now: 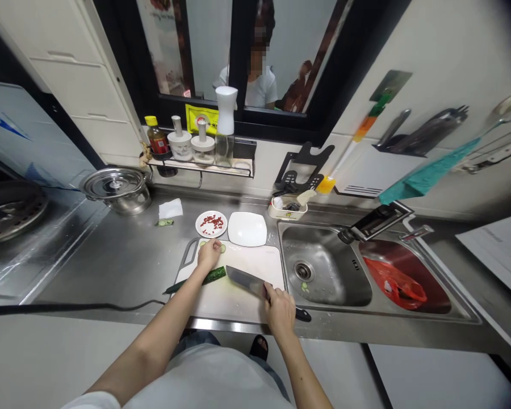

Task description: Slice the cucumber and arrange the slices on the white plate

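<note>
My right hand (280,308) is wrapped round the handle of a kitchen knife (247,282), its broad blade pointing left over the white cutting board (238,304). At the board's upper left, my left hand (210,253) has its fingers curled together on a cucumber slice (222,248); the fingertips are partly hidden. Another pale slice shows at its left side. A cut cucumber (214,275) lies slantwise below my left hand, passing under the wrist, its cut end close to the blade tip. Behind the board sit a plate of chopped red pieces (212,224) and a white square plate (247,229).
A steel sink (323,284) adjoins the board on the right, with a red plastic bag (394,284) in its second basin. Near the board's lower right corner lies a black handle (303,314). A lidded steel pot (121,190) stands at the left, by a white tissue (171,208).
</note>
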Available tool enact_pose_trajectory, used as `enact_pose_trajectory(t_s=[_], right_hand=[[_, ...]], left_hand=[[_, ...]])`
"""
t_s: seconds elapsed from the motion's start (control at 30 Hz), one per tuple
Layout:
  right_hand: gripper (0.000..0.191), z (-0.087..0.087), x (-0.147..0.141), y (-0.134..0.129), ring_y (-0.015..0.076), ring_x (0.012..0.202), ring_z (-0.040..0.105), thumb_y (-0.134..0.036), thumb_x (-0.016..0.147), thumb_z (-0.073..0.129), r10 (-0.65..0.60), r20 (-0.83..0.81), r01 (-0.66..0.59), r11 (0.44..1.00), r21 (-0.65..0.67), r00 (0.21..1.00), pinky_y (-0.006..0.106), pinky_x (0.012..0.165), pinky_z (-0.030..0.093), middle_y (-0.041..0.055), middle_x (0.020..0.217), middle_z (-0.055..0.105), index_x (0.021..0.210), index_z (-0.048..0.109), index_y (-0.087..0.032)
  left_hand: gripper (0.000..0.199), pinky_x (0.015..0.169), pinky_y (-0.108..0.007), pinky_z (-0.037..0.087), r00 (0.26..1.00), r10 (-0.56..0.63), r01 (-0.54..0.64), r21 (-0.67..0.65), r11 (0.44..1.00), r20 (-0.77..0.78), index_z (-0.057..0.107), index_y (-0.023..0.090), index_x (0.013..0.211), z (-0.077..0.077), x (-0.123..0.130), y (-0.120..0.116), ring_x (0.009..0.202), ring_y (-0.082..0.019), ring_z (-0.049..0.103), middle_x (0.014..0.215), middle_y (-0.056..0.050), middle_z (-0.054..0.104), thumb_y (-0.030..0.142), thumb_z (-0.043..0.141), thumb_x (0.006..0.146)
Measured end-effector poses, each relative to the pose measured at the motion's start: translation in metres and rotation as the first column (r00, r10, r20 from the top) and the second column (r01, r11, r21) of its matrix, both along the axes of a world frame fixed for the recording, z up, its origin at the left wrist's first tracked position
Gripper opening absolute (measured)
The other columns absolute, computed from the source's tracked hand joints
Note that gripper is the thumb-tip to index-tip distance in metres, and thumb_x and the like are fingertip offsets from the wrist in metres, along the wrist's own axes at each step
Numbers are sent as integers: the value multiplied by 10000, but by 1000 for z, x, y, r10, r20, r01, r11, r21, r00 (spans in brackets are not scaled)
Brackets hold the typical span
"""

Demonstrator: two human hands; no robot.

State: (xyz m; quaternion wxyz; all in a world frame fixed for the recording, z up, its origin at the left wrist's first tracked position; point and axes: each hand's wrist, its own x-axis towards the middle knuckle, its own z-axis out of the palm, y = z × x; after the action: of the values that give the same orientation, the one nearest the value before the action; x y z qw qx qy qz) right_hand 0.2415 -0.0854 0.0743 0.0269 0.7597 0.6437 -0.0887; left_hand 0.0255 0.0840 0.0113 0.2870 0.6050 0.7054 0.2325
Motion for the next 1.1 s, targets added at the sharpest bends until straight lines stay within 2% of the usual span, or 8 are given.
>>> enact_pose_trajectory(t_s=[0.33,0.63,0.93,1.1], right_hand=[[431,-1,1,-1,199,931,574,-140,861,487,-17,-16,17,1000,-5,1000,302,810,306,62,973,672,1259,592,-267],[435,-2,-1,-1,201,937,568,-140,861,484,-12,-42,11,1000,-7,999,295,816,316,60,982,676,1265,593,-258],[421,-3,0,-4,199,931,570,-151,875,469,-21,-47,21,1000,-5,999,295,825,317,55,978,679,1257,602,-266],[428,-4,0,-4,195,936,572,-136,871,465,-15,-57,16,1000,5,998,297,831,321,56,977,678,1255,605,-262]], left_hand=[[189,700,-257,392,992,-42,41,-9,999,-122,662,225,953,-9,4,11,787,-180,614,802,-30,695,185,529,825],[237,791,-289,405,968,-146,159,52,986,-204,659,193,1004,-6,3,11,927,-215,607,966,-82,701,152,485,848],[223,823,-318,420,948,-188,211,66,975,-257,709,165,883,-7,3,11,957,-244,600,970,-121,686,182,487,871],[245,807,-316,419,937,-196,214,34,976,-288,722,160,888,-5,3,10,955,-246,598,969,-136,678,195,479,877]])
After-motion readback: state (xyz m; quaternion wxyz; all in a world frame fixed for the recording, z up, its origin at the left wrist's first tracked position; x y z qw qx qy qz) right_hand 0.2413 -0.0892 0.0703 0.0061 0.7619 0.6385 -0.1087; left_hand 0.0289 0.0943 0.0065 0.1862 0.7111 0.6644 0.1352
